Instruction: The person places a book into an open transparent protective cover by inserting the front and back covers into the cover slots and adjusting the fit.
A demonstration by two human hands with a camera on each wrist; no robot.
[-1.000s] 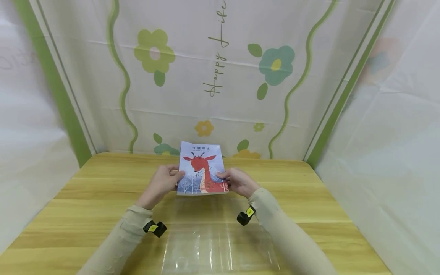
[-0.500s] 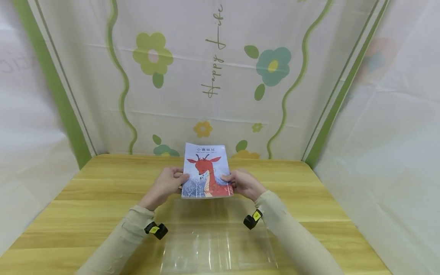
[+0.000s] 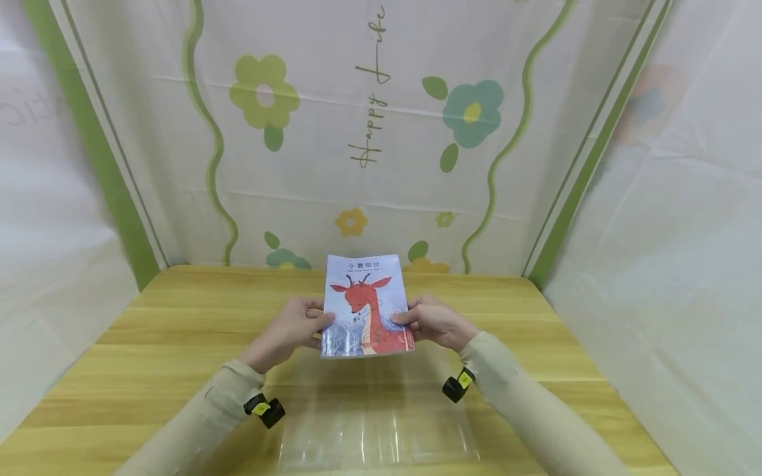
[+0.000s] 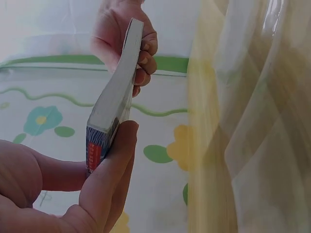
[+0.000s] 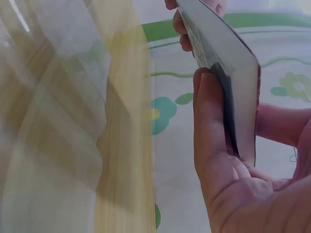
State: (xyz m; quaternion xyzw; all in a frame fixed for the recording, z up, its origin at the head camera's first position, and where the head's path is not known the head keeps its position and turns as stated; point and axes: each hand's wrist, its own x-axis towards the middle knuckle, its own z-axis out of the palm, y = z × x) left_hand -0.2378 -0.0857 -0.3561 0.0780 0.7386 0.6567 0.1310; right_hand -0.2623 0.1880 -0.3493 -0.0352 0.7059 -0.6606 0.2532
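A paperback book [image 3: 368, 304] with a red deer on its pale blue cover is held up above the table, its cover facing the head camera. My left hand [image 3: 292, 330] grips its left edge, thumb on the cover and fingers behind. On the opposite edge my right hand [image 3: 437, 322] pinches it the same way. In the left wrist view the white page edges of the book [image 4: 119, 82] run slightly bowed between both hands. The right wrist view shows fingers [image 5: 209, 116] flat against the back of the book [image 5: 243, 82].
Below the book, a clear plastic sheet or bag [image 3: 381, 430] lies on the wooden table [image 3: 161, 370], glossy with reflections. A white floral cloth [image 3: 369, 198] hangs behind the table, and white cloth walls [image 3: 667, 297] stand at both sides.
Both hands have carried the book a little to the right and nearer to me, lower in the head view. Their hold on it looks the same.
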